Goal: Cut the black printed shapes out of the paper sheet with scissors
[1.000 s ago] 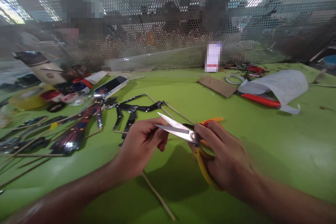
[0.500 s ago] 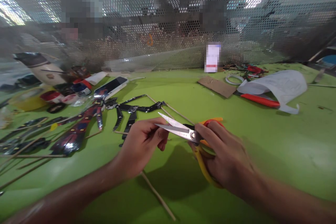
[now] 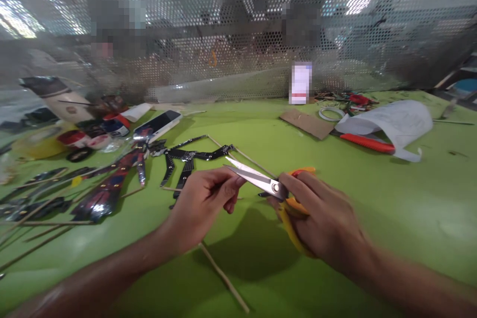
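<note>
My right hand [image 3: 320,208] is wrapped round a pair of scissors [image 3: 266,184] with yellow-orange handles. Their steel blades point left and are only slightly apart, with the tips at the fingertips of my left hand [image 3: 210,203]. That hand is closed in a pinch, thumb against fingers, and whatever lies between them is hidden. A thin wooden stick [image 3: 225,278] runs out from beneath my left wrist towards the front; whether the hand holds it, I cannot tell. Just beyond the hands lies a black jointed figure [image 3: 186,155] with thin sticks attached. A small dark piece shows under the blades.
To the left lie a dark red and blue jointed figure [image 3: 106,186], several sticks, a phone [image 3: 162,124], paint pots [image 3: 72,139] and a yellow tape roll [image 3: 37,139]. Cardboard [image 3: 307,124], a tape ring [image 3: 331,114], a red-handled tool [image 3: 367,143] and curled paper [image 3: 395,121] lie right. Perforated mesh [image 3: 246,49] stands behind.
The scissor blades have drawn closer together, and the handles have closed up in my right hand. My left hand keeps nearly the same place and pinch.
</note>
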